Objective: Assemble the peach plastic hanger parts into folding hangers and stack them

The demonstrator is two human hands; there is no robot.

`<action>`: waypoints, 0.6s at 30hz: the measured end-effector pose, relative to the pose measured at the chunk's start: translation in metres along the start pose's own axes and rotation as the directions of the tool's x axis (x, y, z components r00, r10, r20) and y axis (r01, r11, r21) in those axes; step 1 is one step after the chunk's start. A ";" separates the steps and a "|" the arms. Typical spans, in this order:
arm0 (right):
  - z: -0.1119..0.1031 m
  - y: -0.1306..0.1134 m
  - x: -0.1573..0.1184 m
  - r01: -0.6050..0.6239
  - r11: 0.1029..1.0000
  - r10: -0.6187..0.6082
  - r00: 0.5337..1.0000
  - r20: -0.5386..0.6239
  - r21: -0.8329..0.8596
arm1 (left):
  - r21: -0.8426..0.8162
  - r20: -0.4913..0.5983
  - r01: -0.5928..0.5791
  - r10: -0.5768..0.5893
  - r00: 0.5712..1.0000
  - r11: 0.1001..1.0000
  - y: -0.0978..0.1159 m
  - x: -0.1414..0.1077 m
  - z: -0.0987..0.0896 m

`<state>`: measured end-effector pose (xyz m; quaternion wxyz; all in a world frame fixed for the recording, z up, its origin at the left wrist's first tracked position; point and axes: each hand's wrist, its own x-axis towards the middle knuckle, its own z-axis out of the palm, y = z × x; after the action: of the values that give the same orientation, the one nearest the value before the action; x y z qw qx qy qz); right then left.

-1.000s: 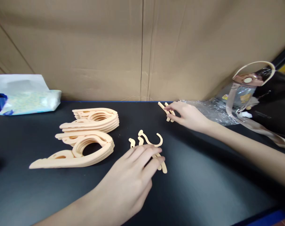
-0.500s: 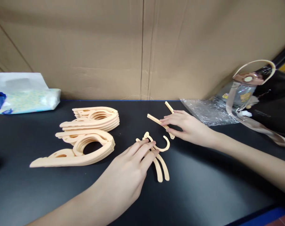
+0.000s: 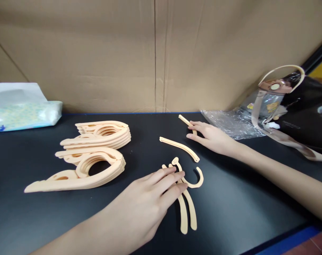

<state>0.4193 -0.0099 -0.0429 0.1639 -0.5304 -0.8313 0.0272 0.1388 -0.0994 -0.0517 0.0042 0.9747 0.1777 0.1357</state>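
My left hand (image 3: 155, 191) has its fingers bent over a group of cream plastic hanger parts; the thumb is hidden. Two curved hanger arms (image 3: 188, 209) stick out below these fingers, and a hanger hook (image 3: 198, 182) curls out to the right. Farther back, my right hand (image 3: 207, 136) is closed on the near end of another narrow hanger arm (image 3: 184, 120), which lies on the black table (image 3: 230, 198). Between the two hands a separate curved hanger arm (image 3: 179, 145) lies untouched.
Two stacks of folded cream hangers, a rear one (image 3: 105, 136) and a nearer one (image 3: 97, 173), stand at left. A tissue pack (image 3: 28, 113) lies behind them. Clear plastic wrap (image 3: 224, 122), a strapped bottle (image 3: 269, 99) and a black bag (image 3: 304, 117) sit at back right; a cardboard wall (image 3: 110, 56) rises behind.
My right hand has left the middle hanger arm and moved back onto the rear one. My left hand has shifted right and nearer, with the hook and arms under it. The view has turned slightly.
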 end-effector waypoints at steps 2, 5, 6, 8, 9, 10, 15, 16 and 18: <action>-0.004 -0.002 -0.003 0.040 0.999 -0.040 0.999 0.012 0.034 | -0.003 0.004 0.005 -0.005 1.000 1.000 0.000 0.000 0.000; -0.010 -0.009 -0.010 0.178 0.978 -0.183 0.982 0.038 0.110 | 0.013 0.009 0.005 -0.006 1.000 1.000 0.001 0.000 0.000; -0.011 -0.012 -0.012 0.225 0.966 -0.232 0.972 0.045 0.130 | 0.023 0.012 0.005 -0.006 1.000 1.000 0.001 0.000 -0.001; -0.011 -0.018 -0.016 0.274 0.951 -0.284 0.957 0.054 0.142 | 0.041 0.023 0.001 -0.002 1.000 0.999 0.002 0.000 -0.001; -0.011 -0.021 -0.018 0.276 0.951 -0.285 0.957 0.056 0.140 | 0.045 0.026 -0.003 0.002 1.000 0.999 0.002 0.000 -0.002; -0.010 -0.024 -0.020 0.266 0.954 -0.276 0.959 0.058 0.137 | 0.051 0.024 -0.006 0.004 1.000 0.999 0.002 0.000 -0.002; -0.006 -0.035 -0.026 0.229 0.960 -0.243 0.968 0.069 0.163 | 0.043 0.012 -0.007 0.006 1.000 0.999 0.002 0.000 -0.002; -0.005 -0.037 -0.026 0.233 0.957 -0.247 0.967 0.066 0.174 | 0.042 0.008 -0.010 0.010 1.000 0.999 0.001 0.000 -0.002; -0.003 -0.039 -0.027 0.240 0.953 -0.255 0.965 0.060 0.184 | 0.048 -0.002 -0.016 0.016 1.000 0.999 0.001 0.001 -0.002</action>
<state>0.3969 -0.0514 -0.0379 0.1771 -0.4040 -0.8917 0.1016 0.1391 -0.1004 -0.0497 -0.0203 0.9758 0.1730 0.1325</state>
